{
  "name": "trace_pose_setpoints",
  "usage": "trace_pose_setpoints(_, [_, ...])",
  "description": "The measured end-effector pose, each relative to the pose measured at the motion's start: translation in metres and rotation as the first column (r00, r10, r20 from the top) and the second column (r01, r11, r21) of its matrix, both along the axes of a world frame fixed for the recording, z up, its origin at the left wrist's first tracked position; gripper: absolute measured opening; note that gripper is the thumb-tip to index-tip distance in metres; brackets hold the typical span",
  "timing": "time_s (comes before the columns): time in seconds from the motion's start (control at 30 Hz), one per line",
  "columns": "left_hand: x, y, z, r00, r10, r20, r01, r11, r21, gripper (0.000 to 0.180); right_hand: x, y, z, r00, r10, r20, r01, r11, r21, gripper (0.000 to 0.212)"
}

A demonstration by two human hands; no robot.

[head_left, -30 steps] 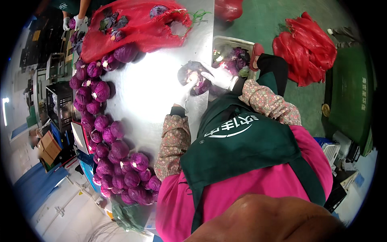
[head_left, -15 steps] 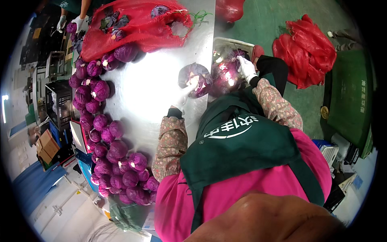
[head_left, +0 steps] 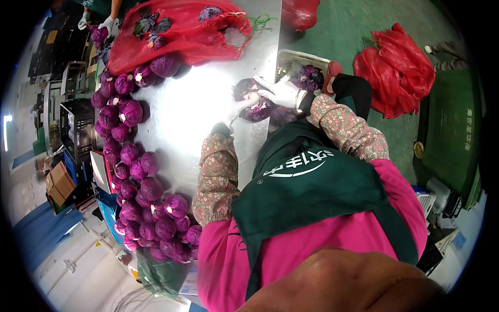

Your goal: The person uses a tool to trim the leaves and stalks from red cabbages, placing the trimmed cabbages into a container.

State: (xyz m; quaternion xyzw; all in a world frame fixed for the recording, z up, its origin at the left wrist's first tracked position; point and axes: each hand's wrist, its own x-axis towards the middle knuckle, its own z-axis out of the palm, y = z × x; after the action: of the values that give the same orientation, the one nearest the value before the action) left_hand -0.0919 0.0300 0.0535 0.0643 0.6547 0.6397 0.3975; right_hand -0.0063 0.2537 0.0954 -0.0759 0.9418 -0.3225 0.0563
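Note:
A red cabbage (head_left: pixel 259 111) with a pale stem end rests at the metal table's right edge. My left hand (head_left: pixel 240 107), in a white glove, holds it from the left, its outline partly washed out by glare. From the right my white-gloved right hand (head_left: pixel 285 94) reaches over the same cabbage, thumb and fingers apart and gripping its outer side. Just beyond that hand, a pale plastic basket (head_left: pixel 299 53) holds loose dark purple leaves (head_left: pixel 310 78). The undersides of both hands are hidden.
Many red cabbages (head_left: pixel 150 188) line the left side of the table (head_left: pixel 182 114). A red mesh sack (head_left: pixel 182 39) with leaves on it lies at the far end. Another red mesh heap (head_left: pixel 395 73) is on the floor, beside a green bin (head_left: pixel 449 119). A co-worker's gloved hands (head_left: pixel 106 25) handle a cabbage far left.
My right hand has moved left from over the basket onto the cabbage. My left hand stays at the cabbage, which has turned slightly. The leaves in the basket are now less covered.

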Motion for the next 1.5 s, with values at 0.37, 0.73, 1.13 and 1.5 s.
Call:
trace_pose_setpoints(0.37, [0.002, -0.004, 0.022, 0.994, -0.098, -0.053, 0.096, 0.995, -0.023, 0.072, -0.024, 0.077, -0.075, 0.911, -0.366, 0.190, 0.364, 0.930, 0.048, 0.038])
trace_pose_setpoints(0.73, [0.000, -0.010, 0.035, 0.984, -0.180, -0.017, 0.178, 0.981, -0.074, 0.081, 0.022, -0.011, -0.014, 0.793, -0.416, 0.445, 0.583, 0.728, -0.360, 0.059])
trace_pose_setpoints(1.13, [0.040, -0.014, 0.025, 0.950, 0.184, -0.253, -0.224, 0.964, -0.143, 0.091, 0.075, 0.057, -0.121, 0.674, -0.686, 0.274, 0.689, 0.718, 0.102, 0.031])
trace_pose_setpoints(1.5, [0.062, 0.033, 0.074, 0.934, 0.095, -0.343, -0.183, 0.955, -0.233, 0.101, 0.039, 0.022, -0.052, 0.965, -0.234, -0.119, 0.226, 0.971, -0.075, 0.040])
